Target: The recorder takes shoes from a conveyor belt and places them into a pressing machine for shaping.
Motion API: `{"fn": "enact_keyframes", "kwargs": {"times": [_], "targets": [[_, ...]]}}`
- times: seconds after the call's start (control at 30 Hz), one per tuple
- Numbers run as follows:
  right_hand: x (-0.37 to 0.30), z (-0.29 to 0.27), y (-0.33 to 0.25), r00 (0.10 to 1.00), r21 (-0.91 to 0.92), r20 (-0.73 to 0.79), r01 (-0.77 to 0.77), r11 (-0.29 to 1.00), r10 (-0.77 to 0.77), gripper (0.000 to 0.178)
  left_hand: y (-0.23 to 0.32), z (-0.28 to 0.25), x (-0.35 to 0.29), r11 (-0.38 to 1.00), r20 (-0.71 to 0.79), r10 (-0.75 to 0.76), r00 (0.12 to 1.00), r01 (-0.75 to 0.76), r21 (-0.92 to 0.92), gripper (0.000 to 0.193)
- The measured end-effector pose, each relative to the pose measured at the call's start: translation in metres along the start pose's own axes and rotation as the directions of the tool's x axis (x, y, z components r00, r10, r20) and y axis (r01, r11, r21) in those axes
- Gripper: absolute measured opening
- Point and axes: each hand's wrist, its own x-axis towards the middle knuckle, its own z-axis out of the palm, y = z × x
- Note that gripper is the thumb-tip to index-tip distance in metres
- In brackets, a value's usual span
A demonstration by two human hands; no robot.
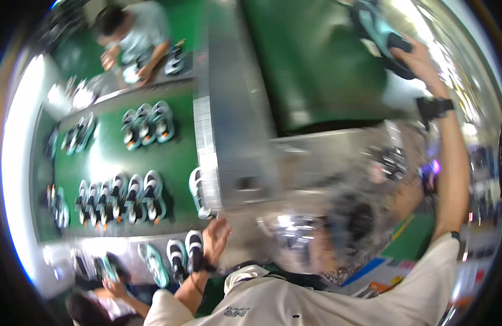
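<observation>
At the upper right, my right hand (416, 60) is closed on a teal-and-black shoe (378, 30), with my arm stretched far out over the metal bench. My left hand (215, 238) is low in the middle, fingers stretched out and apart. It appears to hold nothing, though motion blurs it a little. Right beside its wrist stand two black-and-white shoes (194, 250); whether the hand touches the nearer one I cannot tell. Another shoe (198, 193) sits just beyond my left fingers, partly hidden by a metal edge.
Several teal, black and white shoes (134, 198) stand in rows on a green belt (104, 163) at left. One person (139, 32) handles a shoe at the far side; another (93, 307) works at lower left. A blurred metal bench (327, 155) and a green surface (316, 65) lie ahead.
</observation>
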Motion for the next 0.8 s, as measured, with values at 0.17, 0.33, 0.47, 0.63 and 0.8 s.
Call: {"fn": "enact_keyframes", "kwargs": {"times": [0.17, 0.33, 0.47, 0.63, 0.8], "targets": [[-0.137, -0.043, -0.074, 0.911, -0.032, -0.377, 0.17, 0.985, -0.169, 0.081, 0.144, 0.039, -0.069, 0.846, 0.702, -0.004, 0.712, 0.377, -0.378, 0.048], [-0.347, -0.095, -0.089, 0.887, -0.059, -0.46, 0.013, 0.998, -0.039, 0.091, 0.239, 0.141, -0.086, 0.669, 0.911, 0.406, 0.079, 0.654, -0.355, 0.08], [-0.488, -0.111, -0.105, 0.918, -0.232, -0.397, -0.106, 0.967, 0.005, 0.065, 0.277, 0.234, -0.116, 0.69, 0.831, 0.373, -0.413, 0.723, 0.05, 0.068], [-0.647, -0.124, -0.164, 0.807, -0.371, -0.42, -0.57, 0.733, 0.415, 0.076, 0.241, 0.294, -0.224, 0.589, 0.814, 0.211, -0.541, 0.735, 0.336, 0.078], [-0.796, -0.098, -0.258, 0.3, 0.9, -0.374, -0.11, 0.422, 0.877, 0.072, 0.202, 0.331, -0.354, 0.901, 0.924, 0.123, -0.361, 0.431, 0.048, 0.055]]}}
